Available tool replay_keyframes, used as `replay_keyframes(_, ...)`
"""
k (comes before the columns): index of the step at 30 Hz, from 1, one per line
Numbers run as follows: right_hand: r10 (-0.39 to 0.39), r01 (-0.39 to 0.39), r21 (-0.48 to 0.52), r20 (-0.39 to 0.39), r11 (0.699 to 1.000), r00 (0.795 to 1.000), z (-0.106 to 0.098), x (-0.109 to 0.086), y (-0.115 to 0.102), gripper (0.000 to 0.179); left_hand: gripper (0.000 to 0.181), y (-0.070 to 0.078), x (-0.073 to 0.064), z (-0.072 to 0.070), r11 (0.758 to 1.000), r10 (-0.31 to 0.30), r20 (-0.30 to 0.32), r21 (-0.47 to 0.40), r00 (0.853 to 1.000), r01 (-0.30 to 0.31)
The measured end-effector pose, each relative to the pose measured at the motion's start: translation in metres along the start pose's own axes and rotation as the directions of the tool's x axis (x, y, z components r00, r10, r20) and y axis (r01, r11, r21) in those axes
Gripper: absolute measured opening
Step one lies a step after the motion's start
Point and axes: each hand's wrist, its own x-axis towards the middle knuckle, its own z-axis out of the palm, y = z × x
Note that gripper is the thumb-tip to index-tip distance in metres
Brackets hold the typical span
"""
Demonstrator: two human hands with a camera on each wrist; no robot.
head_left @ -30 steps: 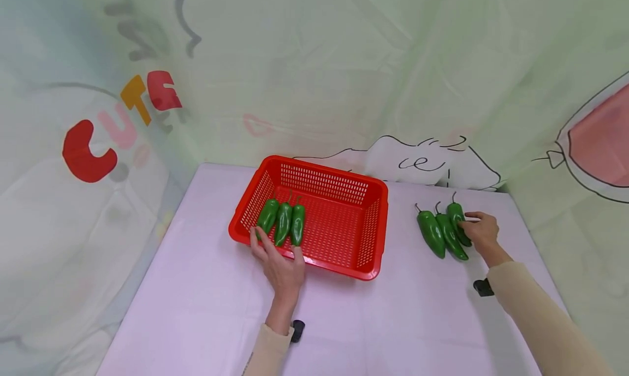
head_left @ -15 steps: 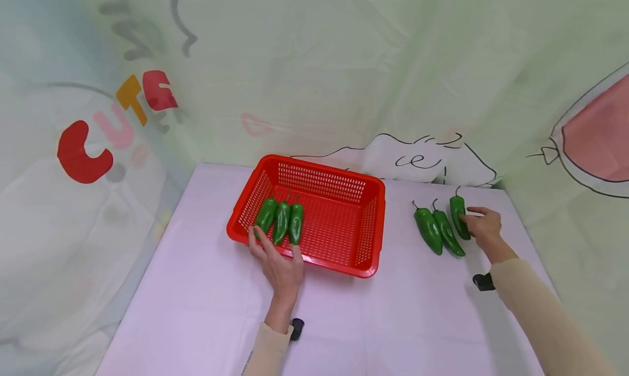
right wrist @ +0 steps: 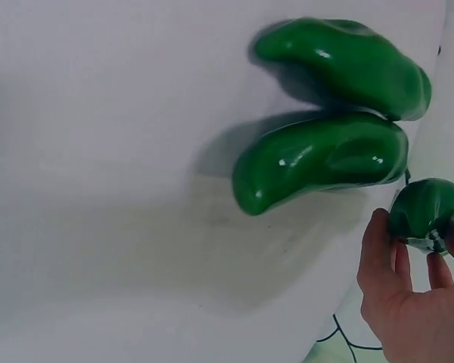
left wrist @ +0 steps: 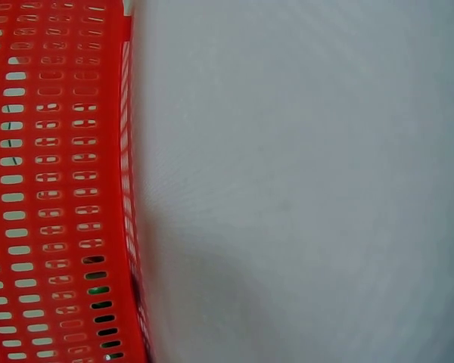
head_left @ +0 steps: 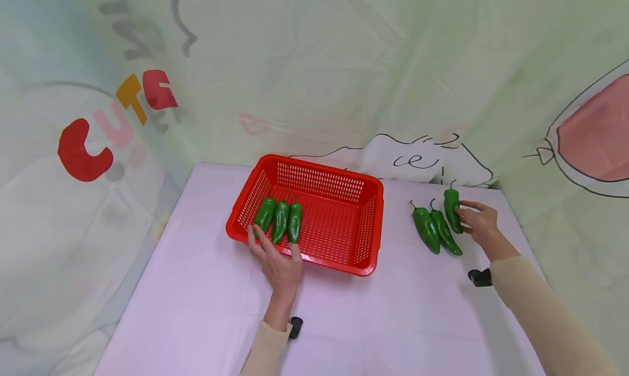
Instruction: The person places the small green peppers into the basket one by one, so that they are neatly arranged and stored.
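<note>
Holding a green pepper in head view: R hand, fingers + thumb clamped on it, far R end of tbl, just beside 2 other peppers lying on the cloth. L hand touches near rim of red basket, fingers & thumb spread apart; can't tell if they're curled round it. 3 basket peppers lie inside, L half, stems away from the person. L wrist view: slotted basket wall close up, bit of green thru slots. R wrist view: held pepper approx end-on btwn fingers & thumb, apart from the other 2.
</note>
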Motion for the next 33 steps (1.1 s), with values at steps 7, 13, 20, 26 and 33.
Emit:
replay_keyframes(7,0.024,-0.028,0.06,0.076,0.998,0.997,0.007,-0.009,-0.011,0.058,0.092,0.001,0.0,-0.001,1.0,-0.006,0.001,-0.006,1.0,0.006)
replay_keyframes(13,0.029,-0.041,0.057,0.197,0.998,0.98,0.022,-0.018,-0.025,0.065,0.093,0.001,0.0,-0.001,1.0,-0.006,0.003,-0.008,1.0,0.006)
replay_keyframes(20,0.013,-0.065,0.129,0.374,0.99,0.927,0.047,-0.043,-0.054,0.067,0.092,0.001,0.0,-0.001,1.0,-0.01,0.007,-0.02,1.0,0.01)
replay_keyframes(26,-0.021,-0.071,0.191,0.443,0.979,0.896,0.077,-0.064,-0.075,0.065,0.091,0.001,-0.001,-0.001,1.0,-0.01,0.008,-0.02,1.0,0.01)
replay_keyframes(33,-0.09,0.025,0.139,0.481,0.99,0.872,0.119,-0.083,-0.091,0.059,0.09,0.001,0.0,-0.001,1.0,-0.015,0.009,-0.021,1.0,0.015)
